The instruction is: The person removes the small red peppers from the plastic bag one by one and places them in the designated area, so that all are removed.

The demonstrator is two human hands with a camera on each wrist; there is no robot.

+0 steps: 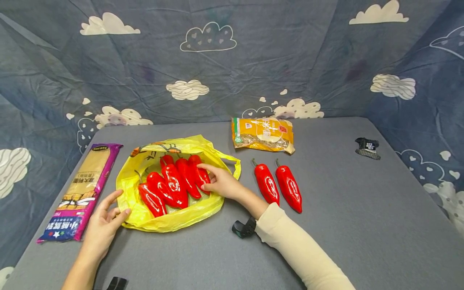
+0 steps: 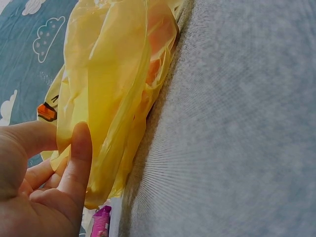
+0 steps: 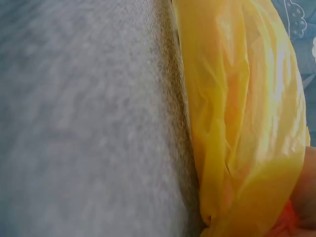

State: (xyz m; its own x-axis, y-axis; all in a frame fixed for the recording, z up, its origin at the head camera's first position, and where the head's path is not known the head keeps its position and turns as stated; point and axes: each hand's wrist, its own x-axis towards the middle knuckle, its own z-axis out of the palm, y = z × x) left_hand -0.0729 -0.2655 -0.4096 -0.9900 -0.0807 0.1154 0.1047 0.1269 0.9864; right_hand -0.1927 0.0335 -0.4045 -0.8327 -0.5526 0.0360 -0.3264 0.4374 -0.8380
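Head view: the yellow bag on the tabletop is pinched at its rim by the left grip; inside, the rightmost red pepper is held by the right grip. Probably light, stiff and slippery, it is best grasped mid-body.

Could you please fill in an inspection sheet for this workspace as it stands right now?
Surface: grey tabletop, looks flat.
Job's things: open yellow bag with several red peppers inside; two loose red peppers lie side by side on the table, outside the bag.
Clutter: purple-edged packet left of the bag; orange packet behind the loose peppers; small black item at far right, identity unclear.
Grippers: left hand pinches the bag's rim; right hand holds the rightmost pepper inside the bag.
Cables: nothing seen.
Surroundings: blue cloth backdrop with pale cloud prints.
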